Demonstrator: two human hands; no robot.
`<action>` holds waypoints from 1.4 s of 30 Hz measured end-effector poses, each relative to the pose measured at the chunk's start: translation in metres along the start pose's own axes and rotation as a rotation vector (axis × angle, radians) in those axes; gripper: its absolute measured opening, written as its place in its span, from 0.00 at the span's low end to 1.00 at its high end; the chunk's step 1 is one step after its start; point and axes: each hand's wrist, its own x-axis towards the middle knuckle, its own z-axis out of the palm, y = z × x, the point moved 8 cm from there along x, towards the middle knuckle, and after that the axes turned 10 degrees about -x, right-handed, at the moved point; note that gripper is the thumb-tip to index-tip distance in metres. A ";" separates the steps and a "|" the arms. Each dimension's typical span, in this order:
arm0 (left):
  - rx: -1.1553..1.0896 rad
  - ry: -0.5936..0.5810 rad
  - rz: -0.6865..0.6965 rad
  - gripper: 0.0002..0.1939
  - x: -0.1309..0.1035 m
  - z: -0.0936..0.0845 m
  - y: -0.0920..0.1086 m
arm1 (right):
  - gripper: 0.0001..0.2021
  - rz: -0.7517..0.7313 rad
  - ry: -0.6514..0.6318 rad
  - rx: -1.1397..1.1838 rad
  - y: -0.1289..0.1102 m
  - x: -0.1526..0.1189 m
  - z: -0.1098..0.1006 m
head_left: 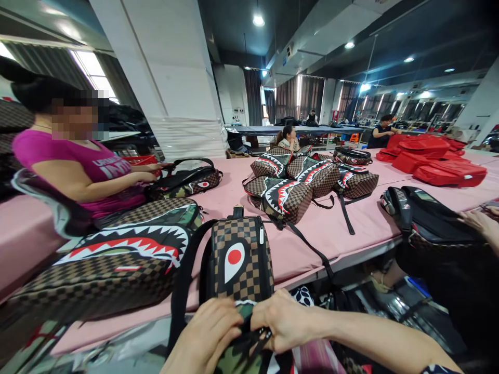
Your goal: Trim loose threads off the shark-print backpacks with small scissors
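A brown-checked backpack (pixel 249 234) with a red-and-white eye patch is in front of me, partly over the table's near edge. My left hand (pixel 212 324) lies curled over its lower part, fingers gripping the camouflage fabric. Close beside it, my right hand (pixel 278 317) is closed around small dark thread snips (pixel 260 340), which point down against the bag. Hands and snips hide part of the camouflage section. A black strap (pixel 183 283) loops out to the left of the bag.
A shark-mouth backpack (pixel 128 265) lies at my left, near a seated person (pixel 78 161) handling another bag. Several similar bags (pixel 288 197) are piled mid-table. Red bags (pixel 424 156) stand farther right. Another person's hand (pixel 481 223) is over a black bag (pixel 432 213) at right.
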 end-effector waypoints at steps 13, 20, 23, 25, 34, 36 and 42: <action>0.111 0.139 -0.378 0.05 -0.045 0.014 0.015 | 0.07 -0.061 0.080 -0.284 -0.024 -0.012 0.013; 0.177 0.328 -0.236 0.12 -0.088 0.019 0.035 | 0.08 -0.164 0.185 -0.388 -0.044 -0.031 0.041; 0.151 0.277 -0.268 0.14 -0.099 0.022 0.031 | 0.09 -0.153 0.141 -0.409 -0.045 -0.031 0.048; 0.149 0.268 -0.249 0.14 -0.103 0.024 0.031 | 0.10 -0.144 0.118 -0.429 -0.047 -0.030 0.051; 0.129 0.290 -0.238 0.14 -0.111 0.019 0.027 | 0.13 -0.100 0.063 -0.430 -0.054 -0.029 0.058; 0.114 0.318 -0.262 0.11 -0.104 0.014 0.023 | 0.12 -0.061 0.077 -0.405 -0.051 -0.025 0.053; 0.151 0.486 -0.531 0.05 -0.076 0.003 -0.004 | 0.09 0.353 0.204 -0.400 -0.018 0.013 0.035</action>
